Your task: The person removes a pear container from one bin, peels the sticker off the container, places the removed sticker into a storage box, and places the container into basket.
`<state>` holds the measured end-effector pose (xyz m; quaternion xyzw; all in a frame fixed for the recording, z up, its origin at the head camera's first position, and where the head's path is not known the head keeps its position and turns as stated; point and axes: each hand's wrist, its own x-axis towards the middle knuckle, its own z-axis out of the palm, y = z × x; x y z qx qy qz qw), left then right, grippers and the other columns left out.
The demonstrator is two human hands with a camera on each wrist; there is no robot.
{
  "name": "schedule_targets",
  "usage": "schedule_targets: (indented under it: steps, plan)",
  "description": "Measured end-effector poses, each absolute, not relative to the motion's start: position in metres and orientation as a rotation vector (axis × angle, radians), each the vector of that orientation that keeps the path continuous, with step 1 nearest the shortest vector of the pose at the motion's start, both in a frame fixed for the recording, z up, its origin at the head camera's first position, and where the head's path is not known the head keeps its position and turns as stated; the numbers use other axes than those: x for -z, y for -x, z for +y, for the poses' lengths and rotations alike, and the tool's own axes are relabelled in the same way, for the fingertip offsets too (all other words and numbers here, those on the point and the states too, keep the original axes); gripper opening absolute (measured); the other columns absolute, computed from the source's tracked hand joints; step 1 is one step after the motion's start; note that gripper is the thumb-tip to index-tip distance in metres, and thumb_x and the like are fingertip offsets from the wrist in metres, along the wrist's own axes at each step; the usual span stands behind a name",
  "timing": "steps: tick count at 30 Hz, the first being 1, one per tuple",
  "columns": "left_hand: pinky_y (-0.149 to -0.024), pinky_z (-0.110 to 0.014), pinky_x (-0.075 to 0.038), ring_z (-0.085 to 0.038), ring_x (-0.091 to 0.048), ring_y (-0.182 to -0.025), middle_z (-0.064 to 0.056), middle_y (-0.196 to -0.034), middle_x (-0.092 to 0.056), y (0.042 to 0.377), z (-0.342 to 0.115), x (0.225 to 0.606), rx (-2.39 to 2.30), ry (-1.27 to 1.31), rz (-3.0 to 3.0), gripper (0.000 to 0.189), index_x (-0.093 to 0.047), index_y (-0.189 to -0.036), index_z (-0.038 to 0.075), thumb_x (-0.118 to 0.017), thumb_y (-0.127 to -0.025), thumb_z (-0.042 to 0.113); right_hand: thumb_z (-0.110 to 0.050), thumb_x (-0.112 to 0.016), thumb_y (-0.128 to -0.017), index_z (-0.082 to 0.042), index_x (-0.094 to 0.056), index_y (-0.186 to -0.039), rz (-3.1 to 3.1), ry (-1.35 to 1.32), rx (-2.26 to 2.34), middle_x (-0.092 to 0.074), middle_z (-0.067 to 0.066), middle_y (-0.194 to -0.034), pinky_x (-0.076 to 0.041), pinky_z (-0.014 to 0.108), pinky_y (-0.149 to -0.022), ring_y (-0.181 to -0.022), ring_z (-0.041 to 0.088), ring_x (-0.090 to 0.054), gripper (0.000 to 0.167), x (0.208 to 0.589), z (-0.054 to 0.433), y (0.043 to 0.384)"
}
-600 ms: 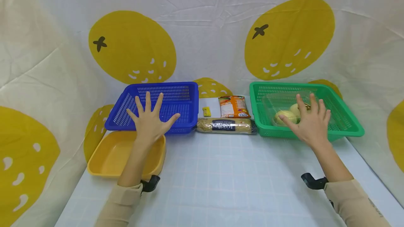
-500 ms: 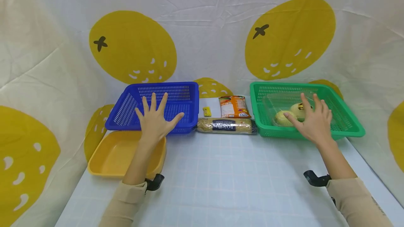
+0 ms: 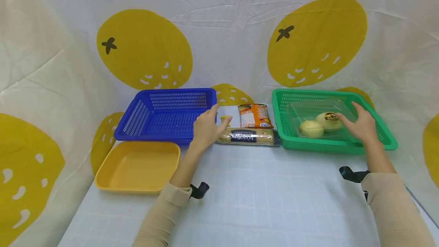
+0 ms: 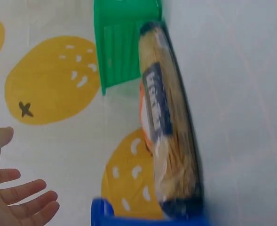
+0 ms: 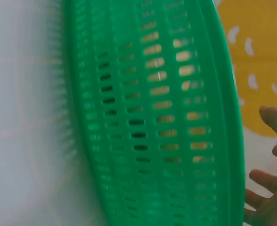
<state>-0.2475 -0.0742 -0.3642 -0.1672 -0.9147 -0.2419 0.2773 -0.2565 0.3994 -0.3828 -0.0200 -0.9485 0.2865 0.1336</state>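
Note:
My left hand [image 3: 205, 129], fingers apart and holding nothing, hovers at the right end of the blue basket [image 3: 168, 138]. It partly hides a small yellow packet [image 3: 224, 119] and is near a clear-wrapped pack of dried noodles [image 3: 248, 136] with a dark label. In the left wrist view, the noodle pack [image 4: 166, 127] lies away from the hand [image 4: 20, 193]. Over the green basket's [image 3: 319, 145] right side hangs my right hand [image 3: 363, 127], fingers spread, beside a clear plastic box [image 3: 298, 111]. Two pale-yellow round items [image 3: 311, 129] are in that box, one bearing a dark print.
An orange packet [image 3: 255, 116] lies behind the noodles, between the two baskets. In front of the blue basket stands a yellow tub [image 3: 137, 188]. A fruit-patterned cloth [image 3: 229, 48] hangs behind the table [image 3: 257, 193].
My left hand has swung right, away from over the blue basket and yellow tub, toward the small yellow packet. My right hand has moved right, uncovering more of the plastic box.

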Motion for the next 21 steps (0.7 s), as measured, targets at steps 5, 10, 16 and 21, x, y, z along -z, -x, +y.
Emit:
schedule_targets:
  steps: [5, 10, 16, 21]
  plan:
    - [-0.072, -0.04, -0.055, -0.029, -0.065, -0.093, -0.015, -0.11, -0.067, 0.252, -0.038, 0.364, 0.721, 0.569, -2.512, 0.051, -0.054, -0.129, 0.006, -0.06, -0.089, 0.038, -0.045, -0.043, -0.095, 0.002, -0.009, -0.149, -2.774, 0.199, -1.01, -0.019, 0.041, -0.142, -0.028, 0.071, -0.09, -0.125, 0.059, -0.024, 0.079, 0.39, 0.418, 0.261]
    - [-0.086, -0.038, -0.051, -0.029, -0.061, -0.106, -0.015, -0.12, -0.062, 0.257, 0.001, 0.365, 0.813, 0.723, -2.542, 0.049, -0.05, -0.132, 0.004, -0.06, -0.091, 0.03, -0.05, -0.041, -0.094, 0.003, -0.008, -0.149, -2.783, 0.32, -1.139, -0.019, 0.042, -0.142, -0.029, 0.07, -0.092, -0.125, 0.06, -0.023, 0.083, 0.395, 0.426, 0.263]
    - [-0.092, -0.036, -0.048, -0.027, -0.056, -0.114, -0.014, -0.129, -0.056, 0.261, 0.048, 0.37, 0.925, 0.874, -2.55, 0.051, -0.046, -0.135, 0.004, -0.06, -0.092, 0.027, -0.054, -0.038, -0.094, 0.004, -0.004, -0.148, -2.845, 0.359, -1.129, -0.018, 0.042, -0.142, -0.027, 0.07, -0.093, -0.124, 0.061, -0.022, 0.086, 0.396, 0.428, 0.265]
    - [-0.083, -0.023, -0.049, -0.021, -0.061, -0.103, -0.012, -0.12, -0.062, 0.263, 0.083, 0.384, 1.05, 0.94, -2.564, 0.05, -0.046, -0.135, 0.004, -0.058, -0.092, 0.026, -0.057, -0.033, -0.094, 0.006, -0.003, -0.147, -2.928, 0.379, -1.08, -0.019, 0.046, -0.138, -0.03, 0.069, -0.092, -0.121, 0.062, -0.024, 0.088, 0.396, 0.431, 0.268]
